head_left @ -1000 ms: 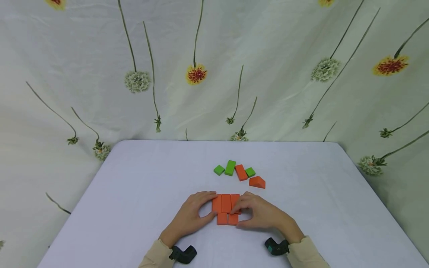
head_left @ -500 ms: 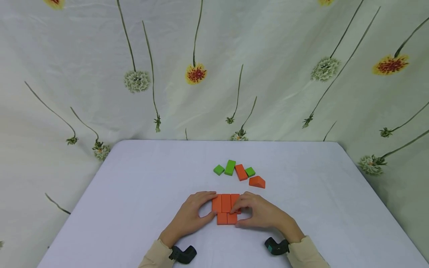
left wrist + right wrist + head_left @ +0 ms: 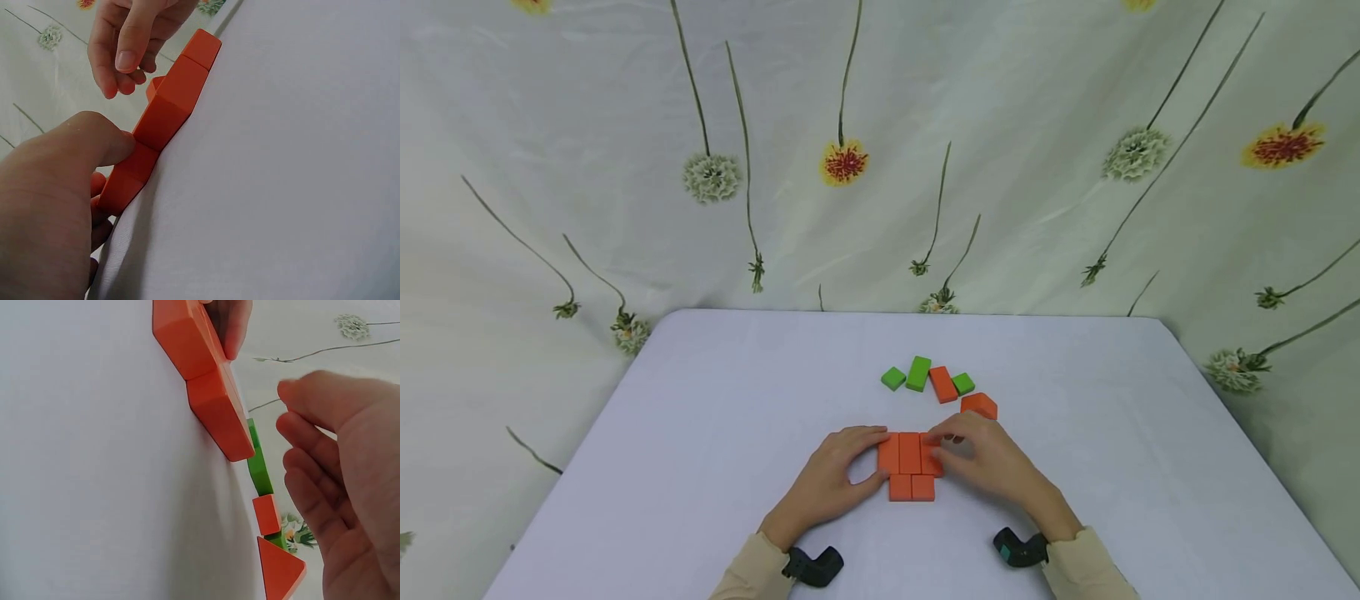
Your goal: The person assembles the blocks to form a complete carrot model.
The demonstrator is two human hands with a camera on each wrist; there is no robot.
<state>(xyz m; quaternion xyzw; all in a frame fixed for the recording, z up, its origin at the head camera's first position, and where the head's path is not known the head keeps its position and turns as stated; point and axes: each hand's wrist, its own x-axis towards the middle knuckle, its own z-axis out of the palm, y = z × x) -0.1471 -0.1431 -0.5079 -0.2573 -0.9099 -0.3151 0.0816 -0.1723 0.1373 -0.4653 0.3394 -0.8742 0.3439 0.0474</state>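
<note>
Left hand [image 3: 831, 475] has the leftmost orange rectangular block [image 3: 888, 454] pinched, index finger on its far end and thumb at the near end. Snug to the right of that grip are the middle orange rectangular block [image 3: 910, 452] and then the right-end orange rectangular block [image 3: 929, 463], with two small orange blocks [image 3: 912, 488] tucked along the row's near side, just right of the left thumb tip. Right hand [image 3: 996, 458] just kinda hangs over that right-end one, fingers loosely bent and parted, holding nothing. Right past its knuckles there's an orange wedge-shaped block [image 3: 979, 403], and beyond that, off the fingertips, a loose orange rectangular block [image 3: 943, 384] between a green rectangular block [image 3: 918, 373] and a small green block [image 3: 963, 383], plus another small green block [image 3: 892, 378] farther left.
</note>
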